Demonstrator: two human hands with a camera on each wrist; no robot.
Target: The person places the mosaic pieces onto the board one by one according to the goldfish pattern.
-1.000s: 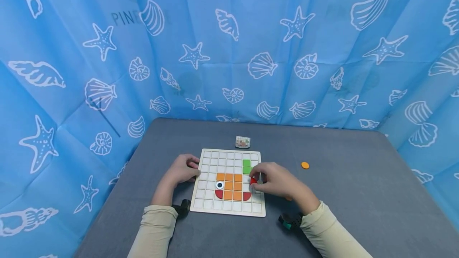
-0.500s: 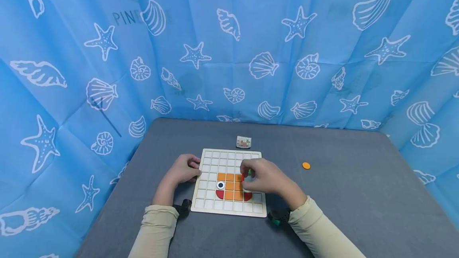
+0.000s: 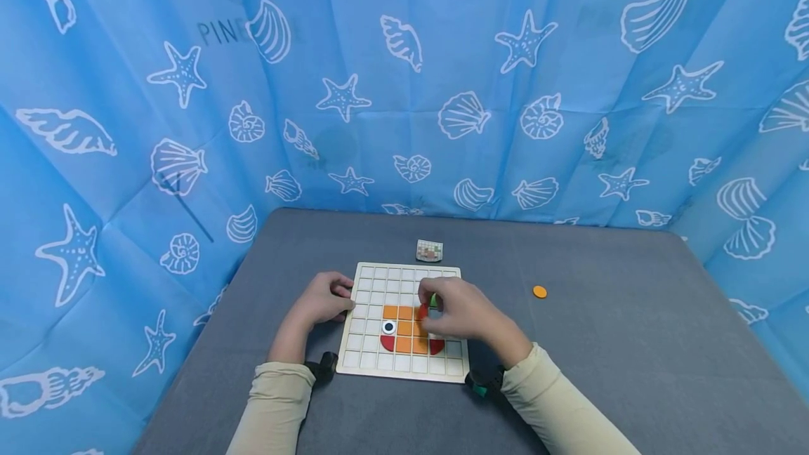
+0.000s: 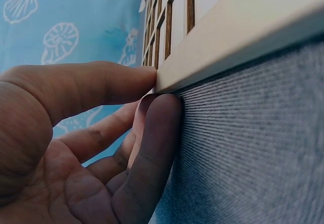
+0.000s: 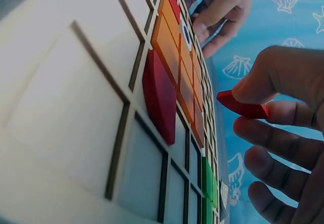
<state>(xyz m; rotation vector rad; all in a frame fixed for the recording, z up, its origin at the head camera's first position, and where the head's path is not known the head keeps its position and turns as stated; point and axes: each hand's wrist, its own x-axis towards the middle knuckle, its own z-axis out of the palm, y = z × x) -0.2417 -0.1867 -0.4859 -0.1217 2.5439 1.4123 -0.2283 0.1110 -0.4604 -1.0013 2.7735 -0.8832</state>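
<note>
A white grid board (image 3: pixel 377 286) lies on the grey table. Set into it are several orange square tiles (image 3: pixel 404 329), a round eye tile (image 3: pixel 388 327), red quarter-round tiles at lower left (image 3: pixel 387 344) and lower right (image 3: pixel 437 347), and green tiles (image 5: pixel 208 181), partly hidden in the head view. My right hand (image 3: pixel 460 307) pinches another red quarter-round tile (image 5: pixel 242 106) between thumb and index finger, raised above the board over the right end of the orange block. At the board's left edge, my left hand (image 3: pixel 324 297) holds the rim, thumb on top and fingers against the side.
Behind the board lies a small picture card (image 3: pixel 430 251) with a grid pattern. An orange round tile (image 3: pixel 540 292) rests on the table to the right. A blue shell-print curtain (image 3: pixel 404 125) hangs along the table's back edge.
My right hand has moved left with the red tile, from the board's right side to over the orange block. The left hand stays at the rim.
</note>
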